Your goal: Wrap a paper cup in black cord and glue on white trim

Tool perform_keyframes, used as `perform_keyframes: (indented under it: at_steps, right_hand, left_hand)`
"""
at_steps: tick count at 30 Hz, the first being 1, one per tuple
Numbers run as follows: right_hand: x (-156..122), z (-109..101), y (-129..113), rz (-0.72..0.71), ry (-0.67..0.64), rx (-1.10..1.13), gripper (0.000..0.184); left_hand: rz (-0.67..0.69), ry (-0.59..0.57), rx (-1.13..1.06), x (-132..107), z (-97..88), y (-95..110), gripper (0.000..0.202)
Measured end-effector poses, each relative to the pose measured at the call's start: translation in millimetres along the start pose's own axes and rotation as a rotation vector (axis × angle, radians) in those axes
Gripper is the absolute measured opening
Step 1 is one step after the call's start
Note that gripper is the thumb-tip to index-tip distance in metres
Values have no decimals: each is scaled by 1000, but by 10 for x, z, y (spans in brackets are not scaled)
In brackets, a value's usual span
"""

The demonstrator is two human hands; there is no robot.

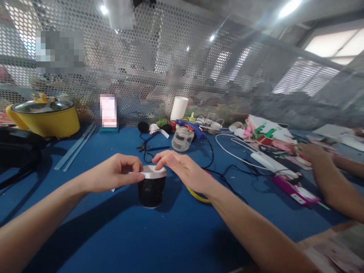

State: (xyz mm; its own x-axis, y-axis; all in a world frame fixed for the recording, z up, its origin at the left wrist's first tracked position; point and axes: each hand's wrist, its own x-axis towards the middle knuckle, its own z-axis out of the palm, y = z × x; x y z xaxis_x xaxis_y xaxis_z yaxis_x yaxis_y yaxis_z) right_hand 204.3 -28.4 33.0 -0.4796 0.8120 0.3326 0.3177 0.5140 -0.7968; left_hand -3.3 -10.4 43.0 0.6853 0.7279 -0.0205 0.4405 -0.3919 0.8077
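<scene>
A small black cup [151, 191] with a white band around its rim stands upright on the blue table. My left hand [113, 172] pinches the rim from the left, thumb on the outside and bent fingers over the edge. From the right, my right hand [182, 168] reaches over the top with its fingers curled at the rim, fingertips dipping toward the opening. The inside of the cup is mostly hidden by the fingers. Behind it lie dark-handled pliers [142, 147] and a clear plastic jar [182, 138] with a blue glue gun [192, 127] by it.
A yellow tape roll [199, 196] lies partly under my right forearm. A yellow electric pot [48, 117], flat clear strips [75, 148] and a lit phone [109, 112] stand left. Cables, a power strip [273, 165] and a purple box [295, 191] lie right, near another person's hands [313, 153].
</scene>
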Motion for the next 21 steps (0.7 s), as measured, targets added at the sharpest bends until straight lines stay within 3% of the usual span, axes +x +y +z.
perform_keyframes:
  at_steps: [4,9,13,18,21]
  right_hand:
    - [23,-7,35,10,-19,78,34]
    - [28,29,73,6,-46,209,40]
    - [31,20,78,22,-28,201,34]
    - [15,-20,27,2,-100,154,42]
    - [-17,-12,-28,-18,-145,25,27]
  left_hand:
    - [-4,-3,-73,-9,-21,12,25]
    - [10,13,-188,-18,-35,26,24]
    - [21,13,-248,-15,-39,18,23]
    - [7,-14,-190,-7,-22,11,24]
    - [-5,-46,-35,-12,4,22,25]
